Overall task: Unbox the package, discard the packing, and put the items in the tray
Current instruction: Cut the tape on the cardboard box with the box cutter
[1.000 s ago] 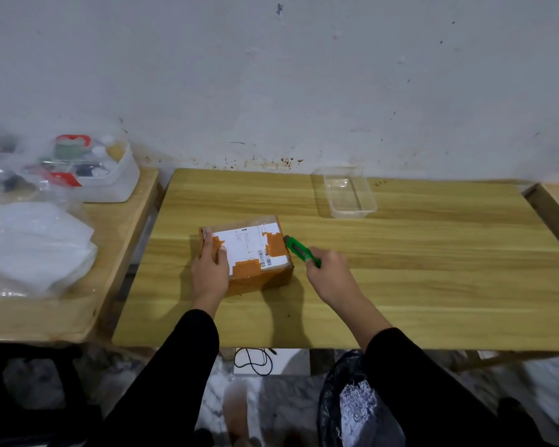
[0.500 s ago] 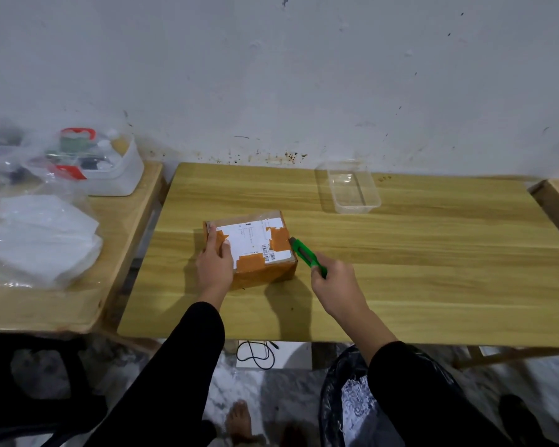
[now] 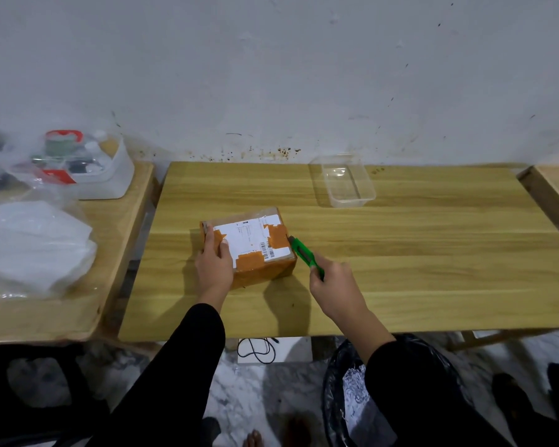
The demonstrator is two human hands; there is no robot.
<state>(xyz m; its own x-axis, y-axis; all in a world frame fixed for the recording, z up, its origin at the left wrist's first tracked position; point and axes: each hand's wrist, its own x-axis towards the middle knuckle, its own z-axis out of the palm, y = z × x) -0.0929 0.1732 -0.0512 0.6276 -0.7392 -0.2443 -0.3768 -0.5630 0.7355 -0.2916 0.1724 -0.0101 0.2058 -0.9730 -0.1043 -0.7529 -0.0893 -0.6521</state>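
Note:
A small cardboard box [image 3: 259, 250] with a white label and orange tape lies on the wooden table [image 3: 400, 253], left of the middle. My left hand [image 3: 214, 262] presses flat on the box's left end and holds it down. My right hand [image 3: 334, 285] grips a green box cutter [image 3: 305, 254], whose tip touches the box's right edge. A clear plastic tray [image 3: 347, 180] stands with nothing in it at the back of the table, near the wall.
A second table on the left carries a white tub [image 3: 88, 169] of small items and clear bags of white material [image 3: 29, 243]. A black-lined bin [image 3: 352, 391] stands on the floor under my right arm. Another table's edge [image 3: 552, 195] shows at far right.
The cutter's tip has stayed at the box's right edge while my right hand shifted slightly. My left hand keeps holding the box. The camera view moved a little.

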